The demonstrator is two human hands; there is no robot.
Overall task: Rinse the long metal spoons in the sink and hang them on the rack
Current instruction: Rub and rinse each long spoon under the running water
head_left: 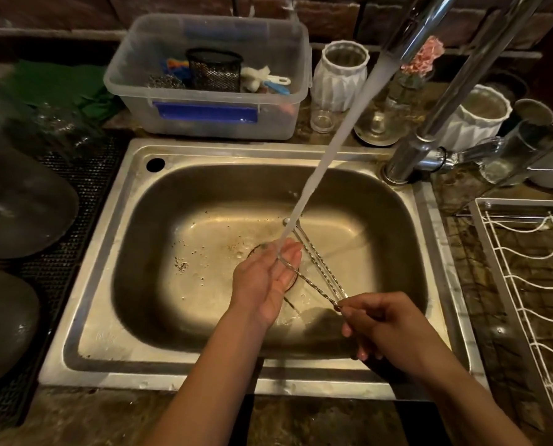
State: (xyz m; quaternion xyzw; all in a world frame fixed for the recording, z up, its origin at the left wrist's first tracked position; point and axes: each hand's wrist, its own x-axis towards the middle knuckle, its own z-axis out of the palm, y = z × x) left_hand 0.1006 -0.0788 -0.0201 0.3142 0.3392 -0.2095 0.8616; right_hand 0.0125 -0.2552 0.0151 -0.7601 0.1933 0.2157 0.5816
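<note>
Several long twisted metal spoons [320,268] fan out over the steel sink [140,201], their handle ends pinched together in my right hand [384,326] at the sink's front right. One spoon lies across the palm of my left hand [265,278], whose fingers are straight under the running water stream [330,149]. The other spoons reach up and left toward the stream, their bowls near the sink floor. The faucet [429,101] stands at the sink's back right corner.
A white wire rack [526,268] lies on the counter right of the sink. Behind the sink sit a clear plastic tub [204,78] of cleaning tools, white jars [339,72] and glasses. Dark bowls [21,201] rest on a mesh mat at left.
</note>
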